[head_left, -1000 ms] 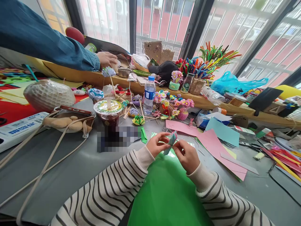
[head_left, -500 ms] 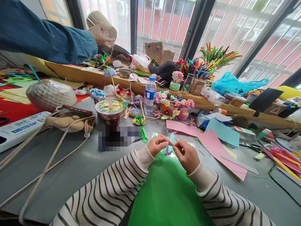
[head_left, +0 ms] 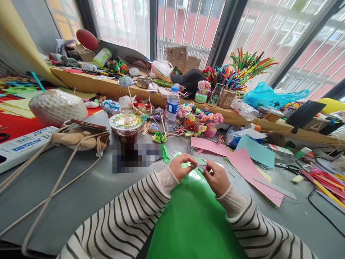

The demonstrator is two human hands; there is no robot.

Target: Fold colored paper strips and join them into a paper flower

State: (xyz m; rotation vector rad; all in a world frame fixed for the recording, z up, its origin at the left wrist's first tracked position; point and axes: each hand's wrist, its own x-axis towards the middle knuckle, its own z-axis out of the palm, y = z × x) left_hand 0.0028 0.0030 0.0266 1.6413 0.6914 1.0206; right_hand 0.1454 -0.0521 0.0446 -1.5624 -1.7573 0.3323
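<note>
We note a grey table (head_left: 88,196). Far left: red covering (head_left: 16,124) bearing yellow sheets (head_left: 17,109). Left: long white box (head_left: 29,142) and, just beside it, a beige pouch (head_left: 71,139). Centre, far side: lidded drink cup (head_left: 125,135), green-yellow paper flower (head_left: 159,137), water bottle (head_left: 172,111). Near centre: glossy green sheet (head_left: 194,219). Right: pink paper (head_left: 249,167), light-blue paper (head_left: 256,151). Beyond the table we record a wooden ledge (head_left: 72,80) carrying a metal bowl (head_left: 144,82), black cap (head_left: 192,80) and blue plastic bag (head_left: 272,95), left to right.

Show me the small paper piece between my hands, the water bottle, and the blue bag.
Small paper piece (head_left: 202,166), head view: its exposed face.
Water bottle (head_left: 173,108), head view: its label.
Blue bag (head_left: 271,96), head view: its middle.
</note>
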